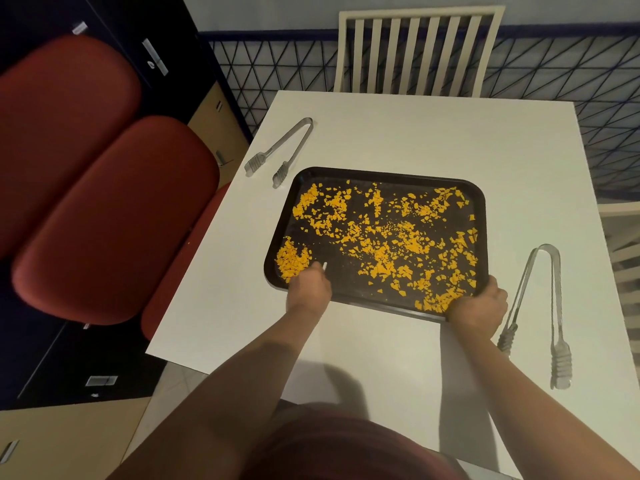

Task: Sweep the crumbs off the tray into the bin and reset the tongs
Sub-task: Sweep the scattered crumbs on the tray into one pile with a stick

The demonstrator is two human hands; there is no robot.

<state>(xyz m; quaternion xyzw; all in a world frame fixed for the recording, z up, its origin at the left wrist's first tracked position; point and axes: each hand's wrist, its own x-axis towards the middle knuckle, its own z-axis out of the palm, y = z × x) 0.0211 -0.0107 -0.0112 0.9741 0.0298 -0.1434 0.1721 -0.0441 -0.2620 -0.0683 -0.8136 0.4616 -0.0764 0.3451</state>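
Right hand (479, 308) gripping tray (479, 202), crumbs (381, 237) scattered

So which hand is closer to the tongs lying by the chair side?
Left. The left hand is on the tray's near left corner, below those tongs. The right hand grips the opposite corner.

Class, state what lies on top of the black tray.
Orange crumbs lie scattered across the black tray. The left hand and right hand grip its near edge, hiding whatever lies beneath them.
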